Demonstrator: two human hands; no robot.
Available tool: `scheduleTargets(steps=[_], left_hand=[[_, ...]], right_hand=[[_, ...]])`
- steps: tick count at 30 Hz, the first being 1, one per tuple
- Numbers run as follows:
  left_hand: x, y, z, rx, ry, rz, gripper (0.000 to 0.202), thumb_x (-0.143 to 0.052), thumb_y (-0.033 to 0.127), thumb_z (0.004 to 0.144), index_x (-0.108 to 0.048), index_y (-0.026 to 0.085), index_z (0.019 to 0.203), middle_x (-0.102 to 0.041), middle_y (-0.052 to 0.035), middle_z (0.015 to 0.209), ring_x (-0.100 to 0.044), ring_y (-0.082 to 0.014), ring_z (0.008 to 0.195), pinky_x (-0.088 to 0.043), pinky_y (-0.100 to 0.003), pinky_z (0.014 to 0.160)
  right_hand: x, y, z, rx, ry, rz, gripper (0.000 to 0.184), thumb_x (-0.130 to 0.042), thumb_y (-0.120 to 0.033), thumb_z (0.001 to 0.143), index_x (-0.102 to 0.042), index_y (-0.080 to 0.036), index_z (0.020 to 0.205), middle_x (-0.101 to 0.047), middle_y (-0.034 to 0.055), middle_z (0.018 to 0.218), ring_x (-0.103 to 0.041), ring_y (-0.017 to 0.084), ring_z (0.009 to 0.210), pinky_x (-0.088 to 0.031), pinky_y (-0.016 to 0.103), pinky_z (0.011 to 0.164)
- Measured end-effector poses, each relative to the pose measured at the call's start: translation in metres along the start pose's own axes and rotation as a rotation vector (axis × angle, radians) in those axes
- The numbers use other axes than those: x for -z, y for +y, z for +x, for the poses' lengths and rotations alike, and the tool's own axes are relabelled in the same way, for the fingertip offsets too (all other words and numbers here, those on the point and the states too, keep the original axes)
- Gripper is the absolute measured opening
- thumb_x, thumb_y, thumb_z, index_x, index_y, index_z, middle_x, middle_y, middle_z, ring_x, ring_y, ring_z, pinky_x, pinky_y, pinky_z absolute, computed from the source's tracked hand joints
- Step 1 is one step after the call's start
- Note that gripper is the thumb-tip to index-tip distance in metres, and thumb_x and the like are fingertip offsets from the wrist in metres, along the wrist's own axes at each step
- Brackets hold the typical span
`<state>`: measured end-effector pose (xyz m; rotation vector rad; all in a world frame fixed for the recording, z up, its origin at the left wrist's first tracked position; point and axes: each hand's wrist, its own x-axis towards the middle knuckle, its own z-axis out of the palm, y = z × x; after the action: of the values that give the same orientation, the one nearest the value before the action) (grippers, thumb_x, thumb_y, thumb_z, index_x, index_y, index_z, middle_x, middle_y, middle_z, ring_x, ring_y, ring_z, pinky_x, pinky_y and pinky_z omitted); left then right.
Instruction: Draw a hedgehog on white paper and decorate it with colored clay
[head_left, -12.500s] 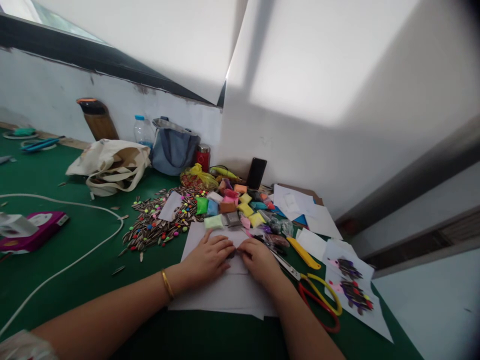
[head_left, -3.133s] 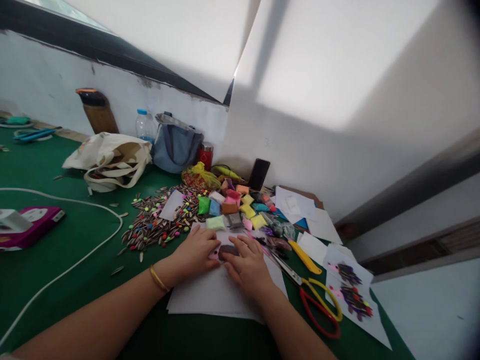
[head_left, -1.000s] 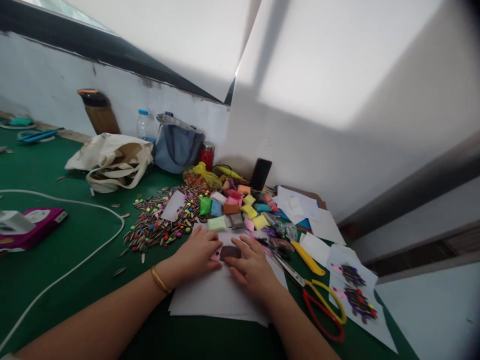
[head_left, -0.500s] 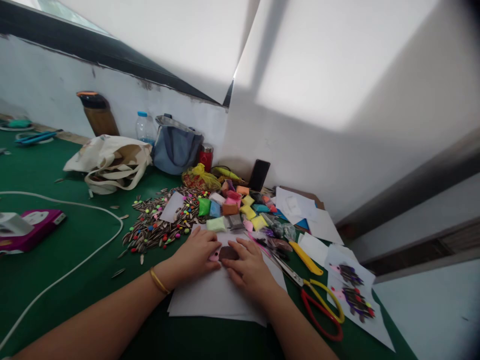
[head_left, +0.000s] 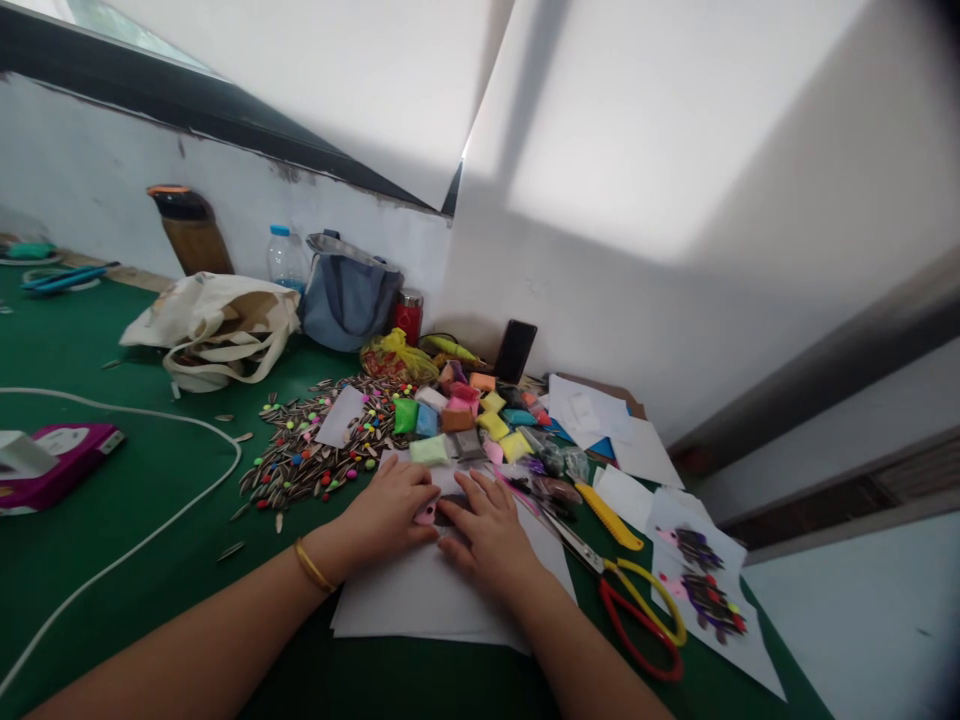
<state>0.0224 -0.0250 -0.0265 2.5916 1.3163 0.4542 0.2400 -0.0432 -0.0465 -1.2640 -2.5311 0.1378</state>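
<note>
On a stack of white paper [head_left: 420, 605] lies a small flat clay figure, with a pink clay head [head_left: 424, 515] bearing a dark eye and a dark brown clay body [head_left: 445, 516]. My left hand [head_left: 395, 502] rests at the pink end, its thumb and forefinger apart on either side of it. Spread over the brown body are the fingers of my right hand [head_left: 486, 528], lying flat and hiding much of it. Whether the fingers press down cannot be made out.
Bagged coloured clay [head_left: 457, 420] and striped sunflower seeds [head_left: 300, 450] with small coloured balls sit beyond the paper. Scissors [head_left: 600, 562] and a yellow craft knife [head_left: 609, 515] lie right, beside a sheet with two seed-covered figures [head_left: 709, 600]. A white cable [head_left: 150, 537] curves at left.
My right hand's fingers have moved slightly left over the brown clay, covering more of it. My left hand stays at the pink head. The whole view has shifted a little.
</note>
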Motion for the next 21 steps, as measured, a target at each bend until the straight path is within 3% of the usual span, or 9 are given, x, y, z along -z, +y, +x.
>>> scheduleTargets(steps=[4, 7, 11, 14, 17, 21], left_hand=[[0.001, 0.0, 0.001, -0.004, 0.001, 0.002, 0.029, -0.075, 0.037, 0.074, -0.067, 0.024, 0.098, -0.063, -0.0058, 0.105, -0.057, -0.0281, 0.105, -0.027, -0.057, 0.107], [0.002, 0.001, 0.001, -0.006, 0.001, 0.01, 0.029, -0.075, 0.038, 0.074, -0.067, 0.024, 0.098, -0.063, -0.0063, 0.106, -0.057, -0.0284, 0.105, -0.029, -0.056, 0.105], [0.003, 0.0, 0.001, -0.005, 0.004, 0.02, 0.034, -0.078, 0.039, 0.071, -0.067, 0.023, 0.1, -0.063, -0.0059, 0.105, -0.057, -0.0278, 0.103, -0.029, -0.054, 0.105], [0.003, 0.003, 0.0, -0.019, 0.018, 0.051, 0.039, -0.079, 0.039, 0.071, -0.066, 0.024, 0.105, -0.062, -0.0066, 0.106, -0.057, -0.0276, 0.103, -0.032, -0.05, 0.104], [0.001, 0.013, -0.002, -0.053, 0.054, 0.096, 0.046, -0.076, 0.041, 0.073, -0.064, 0.023, 0.113, -0.061, -0.0086, 0.111, -0.054, -0.0284, 0.108, -0.036, -0.044, 0.1], [-0.006, 0.03, -0.006, -0.177, 0.025, 0.089, 0.059, -0.069, 0.051, 0.078, -0.055, 0.024, 0.129, -0.061, -0.0074, 0.121, -0.052, -0.0274, 0.114, -0.031, -0.044, 0.106]], right_hand=[[-0.004, 0.001, 0.002, -0.015, -0.003, -0.018, 0.054, -0.055, -0.056, 0.09, -0.049, -0.036, 0.14, -0.037, 0.0056, 0.154, -0.028, 0.033, 0.141, -0.019, 0.057, 0.113], [-0.001, 0.004, 0.003, -0.019, 0.016, -0.016, 0.052, -0.057, -0.052, 0.09, -0.051, -0.034, 0.138, -0.039, 0.0061, 0.153, -0.029, 0.032, 0.141, -0.02, 0.057, 0.113], [0.011, 0.013, 0.0, -0.077, 0.121, 0.002, 0.037, -0.057, -0.034, 0.091, -0.061, -0.026, 0.127, -0.048, 0.0071, 0.146, -0.034, 0.031, 0.137, -0.024, 0.054, 0.112], [0.02, 0.022, -0.004, -0.093, 0.167, 0.024, 0.028, -0.055, -0.022, 0.089, -0.069, -0.025, 0.113, -0.062, 0.0074, 0.128, -0.045, 0.027, 0.125, -0.028, 0.05, 0.109], [0.024, 0.025, -0.006, -0.061, 0.136, 0.055, 0.028, -0.054, -0.017, 0.089, -0.07, -0.025, 0.111, -0.068, 0.0053, 0.11, -0.053, 0.024, 0.11, -0.033, 0.046, 0.106], [0.025, 0.022, -0.007, -0.029, 0.08, 0.061, 0.032, -0.056, -0.016, 0.087, -0.069, -0.026, 0.114, -0.069, 0.0047, 0.111, -0.053, 0.024, 0.109, -0.032, 0.045, 0.106]])
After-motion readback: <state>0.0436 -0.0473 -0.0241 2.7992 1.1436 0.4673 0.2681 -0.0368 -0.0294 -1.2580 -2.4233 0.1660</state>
